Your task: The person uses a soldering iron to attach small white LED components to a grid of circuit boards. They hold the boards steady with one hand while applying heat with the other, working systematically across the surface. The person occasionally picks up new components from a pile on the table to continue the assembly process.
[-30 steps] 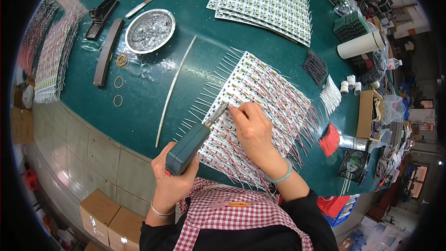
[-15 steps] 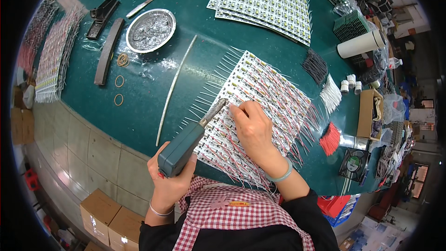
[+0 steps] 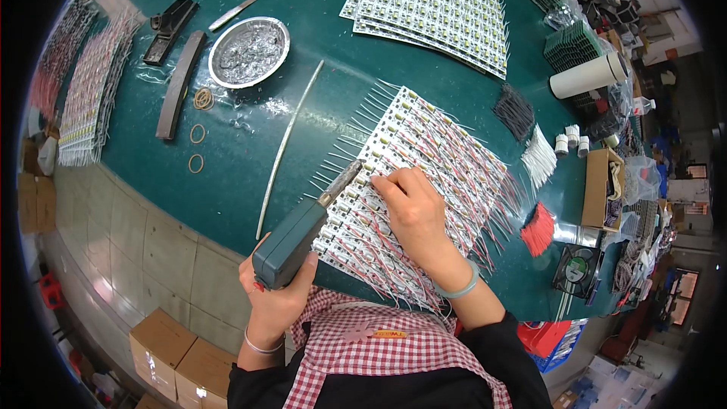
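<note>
My left hand (image 3: 276,299) is wrapped round the handle of a dark green soldering gun (image 3: 291,241). Its metal tip end reaches over the left part of a white circuit board panel (image 3: 401,117) covered in red and white wires. Close to that tip, my right hand (image 3: 413,208) is closed in a pinch just above the panel. What the thumb and forefinger hold, if anything, is too small to make out. Short white wires stick out along the panel's left edge.
A stack of similar panels (image 3: 432,15) lies at the far side. Left of the work are a foil-like bowl (image 3: 248,53), a thin pale rod (image 3: 289,148) and rubber bands (image 3: 198,133). Black wires (image 3: 515,112), white wires (image 3: 538,157), red wires (image 3: 538,229) and a small fan (image 3: 578,266) lie right.
The soldering gun has shifted slightly left, its tip now a little away from my right fingertips. My right hand stays at nearly the same spot over the panel.
</note>
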`<state>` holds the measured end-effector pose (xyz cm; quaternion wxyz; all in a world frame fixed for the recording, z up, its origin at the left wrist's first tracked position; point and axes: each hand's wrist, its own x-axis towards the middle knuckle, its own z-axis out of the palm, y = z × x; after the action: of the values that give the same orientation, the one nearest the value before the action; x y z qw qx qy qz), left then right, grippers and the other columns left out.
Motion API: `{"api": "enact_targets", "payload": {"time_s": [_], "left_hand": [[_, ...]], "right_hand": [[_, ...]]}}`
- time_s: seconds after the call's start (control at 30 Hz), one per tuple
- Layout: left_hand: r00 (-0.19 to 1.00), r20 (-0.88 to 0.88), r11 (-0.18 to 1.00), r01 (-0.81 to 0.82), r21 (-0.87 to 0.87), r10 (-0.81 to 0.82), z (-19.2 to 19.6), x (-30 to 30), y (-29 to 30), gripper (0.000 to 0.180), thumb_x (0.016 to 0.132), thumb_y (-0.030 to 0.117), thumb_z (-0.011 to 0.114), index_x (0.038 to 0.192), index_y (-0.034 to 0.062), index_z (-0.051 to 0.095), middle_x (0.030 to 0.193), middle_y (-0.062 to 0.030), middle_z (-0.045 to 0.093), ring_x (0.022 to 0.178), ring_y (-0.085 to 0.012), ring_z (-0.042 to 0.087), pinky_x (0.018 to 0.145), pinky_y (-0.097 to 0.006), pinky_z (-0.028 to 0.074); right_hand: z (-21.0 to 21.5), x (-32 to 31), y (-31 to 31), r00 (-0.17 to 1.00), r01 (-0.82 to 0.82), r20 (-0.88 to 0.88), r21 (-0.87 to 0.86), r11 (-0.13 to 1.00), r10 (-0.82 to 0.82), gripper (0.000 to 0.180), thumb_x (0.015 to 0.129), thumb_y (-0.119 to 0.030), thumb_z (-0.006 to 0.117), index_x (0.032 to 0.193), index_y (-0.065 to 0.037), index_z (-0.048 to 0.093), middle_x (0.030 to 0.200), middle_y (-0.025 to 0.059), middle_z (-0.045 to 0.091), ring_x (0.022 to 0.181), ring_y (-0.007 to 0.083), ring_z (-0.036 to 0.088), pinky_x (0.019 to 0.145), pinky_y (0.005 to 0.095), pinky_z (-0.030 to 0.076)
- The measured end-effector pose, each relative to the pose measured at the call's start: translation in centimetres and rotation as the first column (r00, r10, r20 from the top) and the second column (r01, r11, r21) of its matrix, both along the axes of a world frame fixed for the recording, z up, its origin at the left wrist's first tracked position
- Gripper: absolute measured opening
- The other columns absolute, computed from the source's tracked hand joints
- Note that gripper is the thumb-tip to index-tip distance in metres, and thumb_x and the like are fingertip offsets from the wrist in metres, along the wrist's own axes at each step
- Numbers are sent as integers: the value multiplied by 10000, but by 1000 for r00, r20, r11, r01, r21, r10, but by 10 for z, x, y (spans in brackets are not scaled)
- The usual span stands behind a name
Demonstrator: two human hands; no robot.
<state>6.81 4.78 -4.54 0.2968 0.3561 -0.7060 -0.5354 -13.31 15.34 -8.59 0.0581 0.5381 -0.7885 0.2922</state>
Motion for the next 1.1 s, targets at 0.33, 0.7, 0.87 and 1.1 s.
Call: {"api": "enact_targets", "payload": {"time_s": [0.33,0.7,0.87,1.1], "left_hand": [[1000,0,1000,-15,7,15,-1,2,-1,218,729,-22,767,920,-57,669,843,-98,696,708,-139,658,630,-265,507],[998,-49,997,-20,77,24,-6,2,4,199,740,-21,758,915,-57,671,832,-88,683,703,-121,641,617,-256,496],[999,-43,996,17,84,-13,-7,0,4,180,744,-36,745,908,-57,672,816,-79,666,681,-119,628,600,-254,482],[998,-36,996,56,67,-53,-8,-2,3,154,752,-45,728,892,-48,666,784,-67,638,646,-106,594,568,-254,454]], "right_hand": [[2,-1,2,999,-34,-17,20,999,34,231,733,1,617,954,-38,671,839,57,566,758,228,570,620,342,485],[1,2,0,999,45,18,-88,995,-43,191,745,34,716,914,-49,681,755,64,569,689,233,579,576,350,473],[2,2,0,998,49,45,-58,997,-46,198,744,37,748,913,-49,692,745,68,570,678,229,584,564,348,470],[-2,1,-2,999,41,12,-71,997,-40,161,760,16,701,895,-61,662,728,60,516,671,221,564,544,349,454]]}}
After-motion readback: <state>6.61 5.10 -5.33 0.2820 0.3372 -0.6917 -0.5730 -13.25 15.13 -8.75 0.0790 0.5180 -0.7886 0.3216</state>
